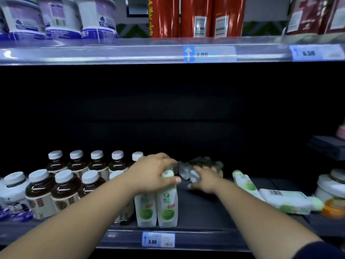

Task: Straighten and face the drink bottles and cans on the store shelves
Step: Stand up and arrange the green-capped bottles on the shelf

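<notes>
Left hand (155, 174) is clamped over the cap of an upright white-and-green bottle (167, 206), fingers curled round the top and thumb on the near side. Right hand (204, 181) sits just to the right of it, palm down, reaching onto a clear pack (200, 165) a bit further back. It's way too blurry to say whether it's gripping the pack or only touching it.

Both hands are over the lower shelf (205, 212), a dark deck. The upper shelf (112, 51) runs overhead, with purple-labelled bottles (61, 17) up and to the left of the hands and red cans (196, 15) more or less straight above them.

Left of the left hand are two rows of dark tea bottles (65, 186), white caps, all standing. A twin bottle (145, 208) stands under the left wrist, touching the gripped one on its left side.

Right of the right hand, two more of the same drink are down. One fallen bottle (245, 183) lies with its cap toward the back, and just past it a flat bottle (287, 200) lies on its side, barcode up, cap pointing right.

A price tag (158, 240) reading 5.00 sits on the shelf edge below the left hand.
</notes>
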Motion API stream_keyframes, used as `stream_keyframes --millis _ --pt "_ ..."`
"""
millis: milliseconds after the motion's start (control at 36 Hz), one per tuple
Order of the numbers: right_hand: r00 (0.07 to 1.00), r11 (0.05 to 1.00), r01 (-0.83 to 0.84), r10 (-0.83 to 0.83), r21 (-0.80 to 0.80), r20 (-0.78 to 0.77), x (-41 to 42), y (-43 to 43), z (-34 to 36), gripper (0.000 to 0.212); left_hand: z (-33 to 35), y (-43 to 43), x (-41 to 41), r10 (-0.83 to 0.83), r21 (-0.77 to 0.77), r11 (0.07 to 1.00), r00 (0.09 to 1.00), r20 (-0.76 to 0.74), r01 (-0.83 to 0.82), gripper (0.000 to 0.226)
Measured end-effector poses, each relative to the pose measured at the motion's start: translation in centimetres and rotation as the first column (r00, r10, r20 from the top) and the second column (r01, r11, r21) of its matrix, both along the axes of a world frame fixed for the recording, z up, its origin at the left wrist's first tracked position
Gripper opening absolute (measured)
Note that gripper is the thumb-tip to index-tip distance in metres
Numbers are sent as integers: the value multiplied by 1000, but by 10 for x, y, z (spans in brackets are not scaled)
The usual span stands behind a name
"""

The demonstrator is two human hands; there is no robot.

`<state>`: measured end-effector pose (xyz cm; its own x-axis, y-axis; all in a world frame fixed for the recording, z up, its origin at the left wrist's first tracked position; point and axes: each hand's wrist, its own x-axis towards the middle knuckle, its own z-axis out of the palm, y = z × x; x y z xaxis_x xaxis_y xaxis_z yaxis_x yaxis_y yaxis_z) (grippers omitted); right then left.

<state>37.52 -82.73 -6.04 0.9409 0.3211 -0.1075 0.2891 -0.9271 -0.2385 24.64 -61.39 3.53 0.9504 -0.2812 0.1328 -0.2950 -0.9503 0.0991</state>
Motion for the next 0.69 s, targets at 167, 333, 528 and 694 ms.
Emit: stream_keyframes --millis 167,333,528,694 --pt "999 998 -40 41 -54 11 21 24 -11 102 -18 -1 -3 -61 237 971 974 220 8 77" --pt "992 995 -8 20 -97 127 39 37 -19 87 -25 -12 -8 -69 296 955 963 261 -12 79" --pt "989 993 -109 113 -47 96 10 8 -24 80 -24 -13 -11 -38 298 954 979 202 -25 85" --pt "986 989 -147 149 -33 80 -31 -13 -28 90 -30 -15 -13 -88 327 945 943 322 -23 78"
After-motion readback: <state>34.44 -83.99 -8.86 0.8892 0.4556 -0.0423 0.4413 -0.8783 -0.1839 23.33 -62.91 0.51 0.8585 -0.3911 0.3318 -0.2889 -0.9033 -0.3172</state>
